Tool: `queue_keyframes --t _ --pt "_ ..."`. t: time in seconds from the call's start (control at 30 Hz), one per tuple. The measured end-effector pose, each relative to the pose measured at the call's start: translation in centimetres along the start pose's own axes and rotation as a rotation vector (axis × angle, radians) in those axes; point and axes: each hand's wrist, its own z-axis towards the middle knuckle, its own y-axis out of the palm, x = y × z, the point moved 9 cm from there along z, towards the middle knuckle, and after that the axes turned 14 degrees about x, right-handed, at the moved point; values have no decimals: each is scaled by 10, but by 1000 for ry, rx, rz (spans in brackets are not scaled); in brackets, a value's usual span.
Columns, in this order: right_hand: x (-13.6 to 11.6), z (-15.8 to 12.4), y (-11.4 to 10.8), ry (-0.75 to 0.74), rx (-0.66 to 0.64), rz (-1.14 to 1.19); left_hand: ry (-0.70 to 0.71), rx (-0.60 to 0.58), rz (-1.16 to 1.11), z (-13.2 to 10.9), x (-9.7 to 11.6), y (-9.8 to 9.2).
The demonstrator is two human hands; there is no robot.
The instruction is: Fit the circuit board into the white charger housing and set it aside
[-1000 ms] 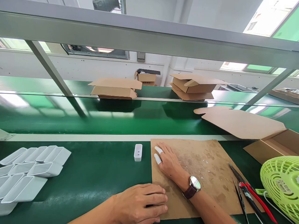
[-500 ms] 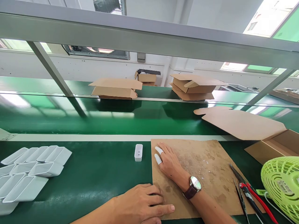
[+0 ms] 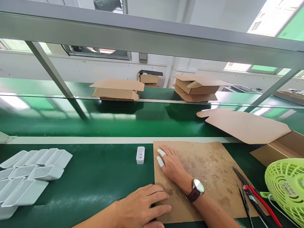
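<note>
White trays [image 3: 26, 192] lie in a tight group on the green bench [image 3: 95, 164] at the far left, well apart from both hands. Toward the middle, the person's left hand [image 3: 147, 205] reaches in from the bottom edge, its fingers spread and curved over the near left corner of a brown cardboard sheet [image 3: 216, 180]. It holds nothing; whether its fingertips touch the sheet or hover cannot be told. This hand is the one that has just changed: half a second ago one finger stretched farther right, and now that finger is drawn back.

Beyond it, a small white case [image 3: 140, 155] with two dark slots stands on the bench, just left of the sheet, unmoved and untouched. The right hand [image 3: 172, 163] has not moved either. It lies palm down on the sheet, most fingers close together, pinching nothing visible, with white covers on two digits and a watch [image 3: 197, 189] on the wrist. So the change looks like a shift of pose only, with no item being handled.

Farther right, tweezers [image 3: 244, 199] and a red-handled tool [image 3: 246, 187] lie across the sheet's edge. Last come an unfolded box [image 3: 273, 148] and a lime-green fan [image 3: 286, 186].
</note>
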Motion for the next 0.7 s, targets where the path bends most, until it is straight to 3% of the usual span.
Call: queue_keyframes --t 0.17,0.4,0.6,0.7 --pt "2 -2 4 5 -24 11 -19 69 71 -2 -2 -6" --pt "3 -3 7 13 -29 36 -83 -74 144 -4 -7 8" --pt "4 -4 8 30 -11 41 56 97 292 -11 -12 9" --pt "4 -3 8 39 -4 28 105 123 302 -18 -24 22"
